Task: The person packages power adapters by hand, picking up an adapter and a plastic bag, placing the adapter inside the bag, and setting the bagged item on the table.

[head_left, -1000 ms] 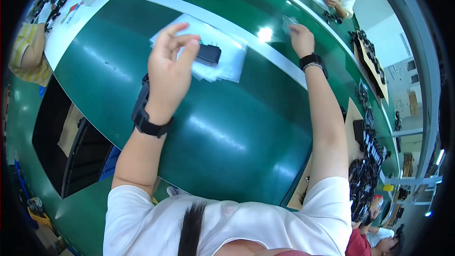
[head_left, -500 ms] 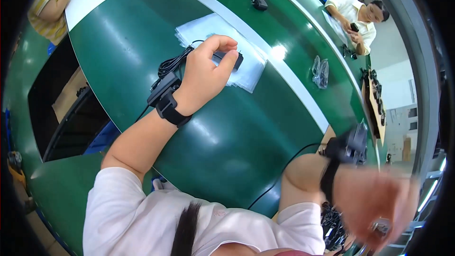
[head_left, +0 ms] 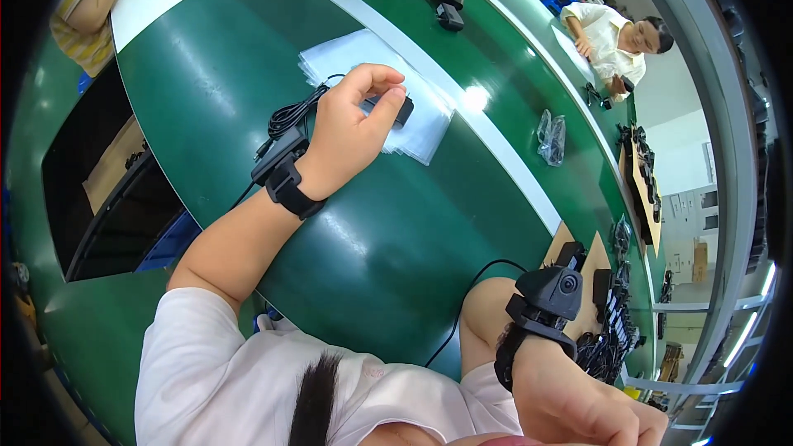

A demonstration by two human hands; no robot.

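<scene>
Right grip is changing most: a second ago it was reaching over the green surface past the white strip; now it's bending back in at lower right, fingers curling, insides hidden, so I'm not able to tell if it's holding anything. Clear packet is lying on that green surface, nothing touching it; probably what I was pinching there, so I'm judging it released. Left grip is barely shifting since half a second ago: hovering over the clear bags, thumb and finger leaving a narrow gap, nothing showing between. Black adapter is sitting on those bags on the tabletop, just behind my thumb, contact unclear. Coiled cable is lying left of my hand. Meaning: only my left is staying by the adapter.
</scene>
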